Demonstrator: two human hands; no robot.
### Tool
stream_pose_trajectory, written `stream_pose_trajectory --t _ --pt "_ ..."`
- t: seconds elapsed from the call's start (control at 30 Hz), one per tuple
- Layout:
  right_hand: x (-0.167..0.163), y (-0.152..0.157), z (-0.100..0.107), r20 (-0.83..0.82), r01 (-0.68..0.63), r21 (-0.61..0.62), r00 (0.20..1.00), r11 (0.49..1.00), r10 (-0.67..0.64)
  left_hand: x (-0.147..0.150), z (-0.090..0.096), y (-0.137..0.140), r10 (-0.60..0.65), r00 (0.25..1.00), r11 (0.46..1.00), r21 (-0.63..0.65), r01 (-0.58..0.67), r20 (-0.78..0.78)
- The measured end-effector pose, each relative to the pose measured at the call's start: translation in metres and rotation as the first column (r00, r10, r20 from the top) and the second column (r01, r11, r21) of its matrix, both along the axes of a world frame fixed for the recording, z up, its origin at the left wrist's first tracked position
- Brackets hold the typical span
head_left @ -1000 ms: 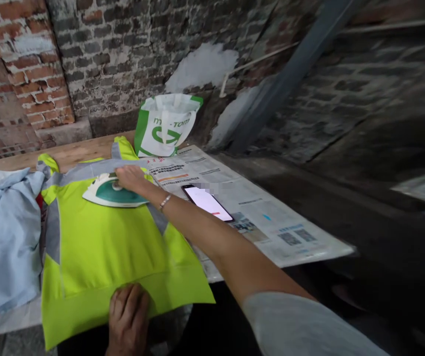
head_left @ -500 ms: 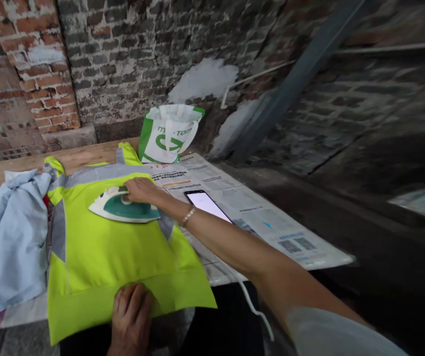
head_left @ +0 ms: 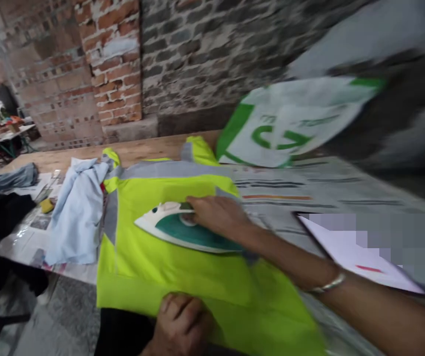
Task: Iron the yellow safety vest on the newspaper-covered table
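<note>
A fluorescent yellow hi-vis sweatshirt (head_left: 183, 269) with grey bands lies spread on the newspaper-covered table, its hem towards me. My right hand (head_left: 218, 213) is closed around the handle of a white and green clothes iron (head_left: 193, 232). The iron rests flat on the middle of the sweatshirt, tip pointing left. At the hem, my left hand (head_left: 183, 321) has its fingers curled over the fabric edge; the fingertips are hidden. Light blue cloth (head_left: 77, 212) lies bunched against the sweatshirt's left side.
A white and green bag (head_left: 282, 128) stands at the back right before the brick wall (head_left: 197, 54). A phone (head_left: 349, 247) with a lit screen lies right of the iron. Dark clothing (head_left: 1, 217) and a small yellow object (head_left: 46, 205) are at left. A person sits far left.
The view has swung left, bringing the dark clothing and the far room into sight. My right hand still holds the iron on the sweatshirt; my left hand stays at the hem.
</note>
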State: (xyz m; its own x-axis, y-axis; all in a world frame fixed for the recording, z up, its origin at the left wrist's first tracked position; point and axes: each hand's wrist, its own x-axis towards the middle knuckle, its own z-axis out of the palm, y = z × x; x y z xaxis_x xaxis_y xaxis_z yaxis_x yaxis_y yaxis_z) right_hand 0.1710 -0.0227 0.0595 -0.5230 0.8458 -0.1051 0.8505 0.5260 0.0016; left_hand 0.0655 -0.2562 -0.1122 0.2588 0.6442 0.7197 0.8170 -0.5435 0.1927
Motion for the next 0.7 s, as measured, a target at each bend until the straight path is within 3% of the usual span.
stream_pose_trajectory --t 0.2,0.33,0.47,0.7 --pt "-0.026 0.075 -0.011 -0.140 0.103 0.108 0.986 0.989 -0.087 0.004 -0.010 -0.005 0.023 0.998 0.997 -0.071 -0.027 -0.051" --pt "-0.029 0.093 -0.010 -0.179 0.138 0.123 0.977 0.983 -0.115 0.003 -0.013 -0.005 0.014 0.998 0.998 -0.052 -0.017 -0.059" --pt "-0.017 0.078 -0.012 -0.193 0.072 0.085 0.980 0.994 -0.055 0.004 -0.007 -0.002 0.005 0.999 1.000 -0.016 -0.006 -0.035" --pt "0.016 -0.003 -0.002 -0.054 -0.106 -0.033 0.993 0.994 0.104 0.007 -0.006 0.003 0.028 0.998 0.999 0.041 -0.030 0.056"
